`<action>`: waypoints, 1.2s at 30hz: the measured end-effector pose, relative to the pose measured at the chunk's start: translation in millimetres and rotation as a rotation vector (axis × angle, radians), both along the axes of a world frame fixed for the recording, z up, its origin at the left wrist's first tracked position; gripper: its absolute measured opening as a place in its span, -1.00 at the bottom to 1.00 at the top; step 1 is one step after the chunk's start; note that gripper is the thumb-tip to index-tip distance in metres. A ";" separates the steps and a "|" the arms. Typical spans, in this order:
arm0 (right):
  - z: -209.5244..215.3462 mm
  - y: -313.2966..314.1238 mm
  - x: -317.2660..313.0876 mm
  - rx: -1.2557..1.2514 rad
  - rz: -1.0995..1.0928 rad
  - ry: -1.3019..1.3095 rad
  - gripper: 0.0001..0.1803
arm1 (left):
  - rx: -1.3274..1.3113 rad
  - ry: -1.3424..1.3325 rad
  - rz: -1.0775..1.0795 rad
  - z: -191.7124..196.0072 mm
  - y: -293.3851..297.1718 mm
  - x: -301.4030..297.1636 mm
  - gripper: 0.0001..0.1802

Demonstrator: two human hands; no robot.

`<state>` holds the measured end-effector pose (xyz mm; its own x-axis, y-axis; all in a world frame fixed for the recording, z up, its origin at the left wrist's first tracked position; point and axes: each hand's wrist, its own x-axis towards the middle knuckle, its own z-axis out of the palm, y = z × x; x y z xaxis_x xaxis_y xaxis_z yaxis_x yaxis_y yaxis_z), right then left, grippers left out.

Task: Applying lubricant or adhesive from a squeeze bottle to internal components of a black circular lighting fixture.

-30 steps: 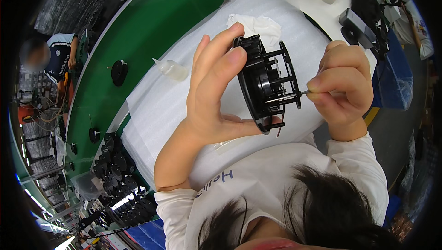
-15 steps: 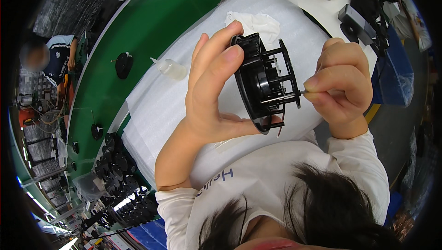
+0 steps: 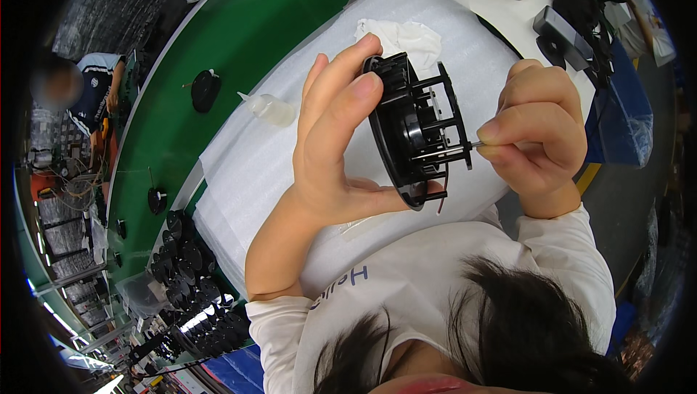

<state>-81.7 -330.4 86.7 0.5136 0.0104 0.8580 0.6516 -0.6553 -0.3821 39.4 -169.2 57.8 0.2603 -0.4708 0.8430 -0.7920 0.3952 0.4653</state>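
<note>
My left hand [image 3: 330, 133] grips a round black plastic housing [image 3: 396, 129] by its rim, fingers at the far side and thumb underneath. The housing is tilted on edge above the white sheet. On its right side an open frame with posts faces my right hand [image 3: 539, 129]. Thumb and forefinger of that hand pinch the end of a thin metal rod [image 3: 450, 152], which runs through the frame into the housing. A short reddish wire [image 3: 441, 205] hangs below the frame.
White sheeting [image 3: 247, 176] covers the table. A small translucent squeeze bottle [image 3: 272, 109] and a crumpled white cloth [image 3: 406, 40] lie on it. On the green belt [image 3: 174, 53] sit black round parts [image 3: 206, 91]; several more are heaped at left [image 3: 185, 256]. A co-worker [image 3: 98, 93] is at far left.
The black parts on the green belt have shifted a little, the upper one away to the right and the lower one nearer. My hands and the housing are almost still.
</note>
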 end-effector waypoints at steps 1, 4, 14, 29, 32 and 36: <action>-0.1 0.4 0.2 0.007 0.005 0.004 -0.73 | 0.008 -0.003 0.005 0.2 0.5 0.0 0.05; -1.7 1.4 0.0 0.022 0.012 0.010 -0.72 | 0.000 0.007 -0.008 -0.7 0.7 -0.3 0.05; -4.0 0.8 2.7 0.040 0.024 -0.013 -0.73 | -0.005 0.001 -0.005 0.8 -0.1 -0.1 0.06; -20.9 -5.5 5.6 0.192 0.021 0.127 -0.73 | 0.187 0.350 -0.202 -9.2 1.8 -5.9 0.11; -27.0 -10.3 13.1 0.193 0.102 0.233 -0.36 | 0.233 0.480 -0.264 -13.8 -1.0 -5.6 0.15; -30.6 -10.7 12.6 0.210 0.189 0.455 0.01 | 0.323 0.561 -0.281 -13.9 -2.3 -8.0 0.18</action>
